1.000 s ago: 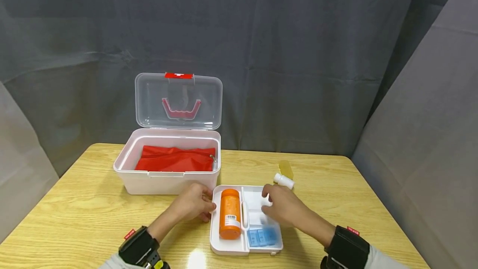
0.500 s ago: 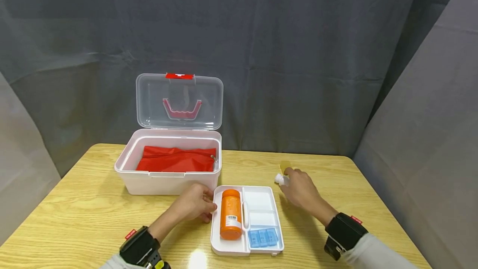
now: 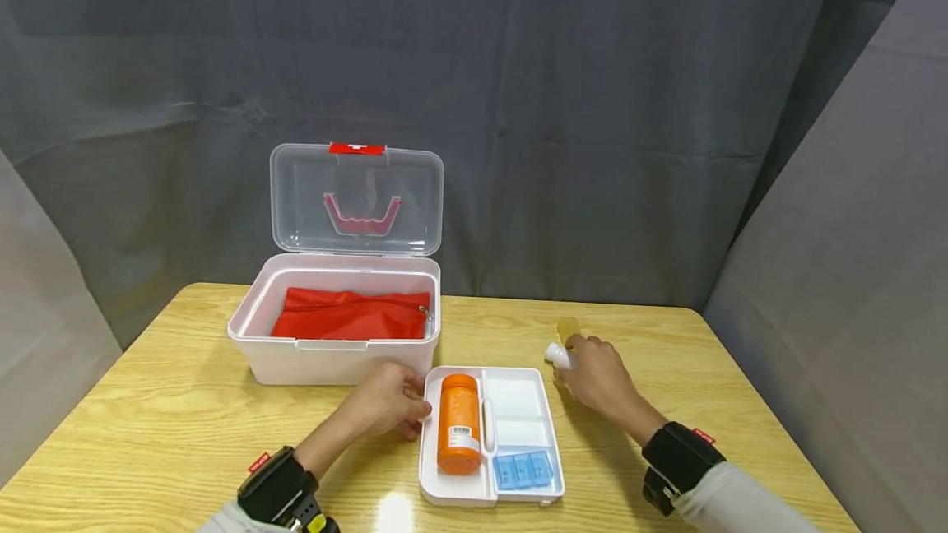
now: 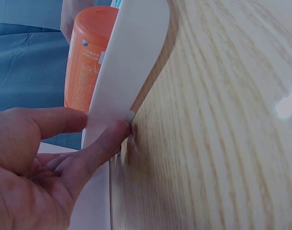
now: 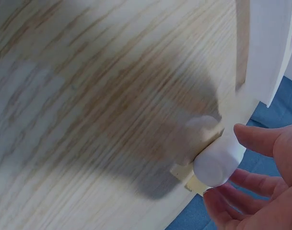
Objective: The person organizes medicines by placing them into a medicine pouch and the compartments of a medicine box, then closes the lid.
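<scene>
Nearest me, low in the middle, the blue pill case [image 3: 522, 470] sits in the five o'clock corner of the white tray [image 3: 513, 391], with the orange bottle [image 3: 459, 426] lying in the long compartment on its nine o'clock side. My left hand [image 3: 385, 401] has that tray at its three o'clock: I pinch the near-left wall, thumb at the rim and a finger low on the outside, so the gap between them is only the wall's height. A little farther out, past the tray's two o'clock corner, my right hand [image 3: 596, 373] is partly closed, thumb on one side and fingers on the other, curled round the small white bottle [image 3: 559, 356]. The bottle lies on its side at the right hand's ten o'clock, well apart from my left hand, between its two and three o'clock; how firmly I grip it I can't tell. Just beyond, a yellow piece [image 3: 568, 327] lies at my right hand's eleven o'clock. At my left hand's eleven, the box [image 3: 311, 362] holds a red pouch [image 3: 351, 315], its clear lid [image 3: 304, 187] raised behind.
</scene>
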Motion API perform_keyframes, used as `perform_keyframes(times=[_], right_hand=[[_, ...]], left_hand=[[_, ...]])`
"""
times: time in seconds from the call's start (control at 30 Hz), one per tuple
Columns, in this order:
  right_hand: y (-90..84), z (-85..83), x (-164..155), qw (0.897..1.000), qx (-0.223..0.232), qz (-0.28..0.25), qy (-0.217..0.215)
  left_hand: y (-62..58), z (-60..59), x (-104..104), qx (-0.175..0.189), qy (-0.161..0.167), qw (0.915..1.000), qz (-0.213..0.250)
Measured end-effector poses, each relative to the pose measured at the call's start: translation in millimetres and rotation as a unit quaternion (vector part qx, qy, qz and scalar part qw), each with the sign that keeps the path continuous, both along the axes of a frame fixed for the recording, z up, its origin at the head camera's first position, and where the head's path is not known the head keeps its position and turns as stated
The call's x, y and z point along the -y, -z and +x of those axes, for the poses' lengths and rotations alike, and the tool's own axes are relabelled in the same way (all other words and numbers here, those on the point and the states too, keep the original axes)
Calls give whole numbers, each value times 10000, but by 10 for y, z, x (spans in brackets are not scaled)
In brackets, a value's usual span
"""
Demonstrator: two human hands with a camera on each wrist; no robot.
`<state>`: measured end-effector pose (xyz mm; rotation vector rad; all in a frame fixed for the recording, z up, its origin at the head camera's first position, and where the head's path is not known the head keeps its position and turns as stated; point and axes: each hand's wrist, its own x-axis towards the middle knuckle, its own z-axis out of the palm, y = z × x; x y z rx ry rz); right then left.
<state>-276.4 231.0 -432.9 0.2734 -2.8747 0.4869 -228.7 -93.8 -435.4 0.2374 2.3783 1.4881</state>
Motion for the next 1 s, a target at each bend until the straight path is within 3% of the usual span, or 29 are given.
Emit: perform_keyframes(times=[0.5,1.0], right_hand=[[64,2,28,9999,141,33,24],[-40,55,18,9999,50,-94,-36]], left_hand=[[-27,9,-1,21,-22,9999,-122],[-25,2,-6,101,-71,9998,-155]])
